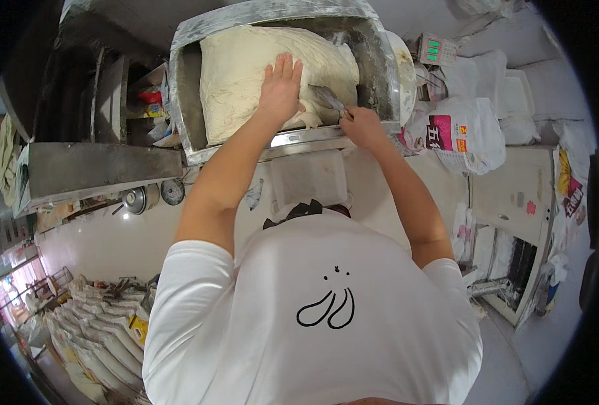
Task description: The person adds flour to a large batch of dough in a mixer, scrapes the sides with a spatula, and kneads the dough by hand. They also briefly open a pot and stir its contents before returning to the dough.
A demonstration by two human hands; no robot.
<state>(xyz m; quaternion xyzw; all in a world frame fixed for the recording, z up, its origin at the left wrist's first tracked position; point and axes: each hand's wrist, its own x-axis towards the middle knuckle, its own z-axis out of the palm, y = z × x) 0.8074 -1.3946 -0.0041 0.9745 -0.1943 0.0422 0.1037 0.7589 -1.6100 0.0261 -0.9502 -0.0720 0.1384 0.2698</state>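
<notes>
A large pale mass of dough (249, 66) fills most of a metal trough (179, 91), which looks like the bowl of a dough mixer. Flat on top of the dough lies my left hand (280, 88), fingers spread and pointing away from me. My right hand (363, 125) grips the handle end of a knife-like metal blade (326, 96) at the trough's near right side. The blade meets the dough, and its far end sits against a cut or fold there. A ragged flap of dough hangs toward the near rim, between my hands.
Right of the trough stand a digital scale (437, 49) with a lit display, a printed white sack (466, 134) and a cabinet (512, 192). A metal counter (102, 164) borders the left. Below the trough is a translucent plastic bin (308, 177). Stacked sacks (94, 334) lie lower left.
</notes>
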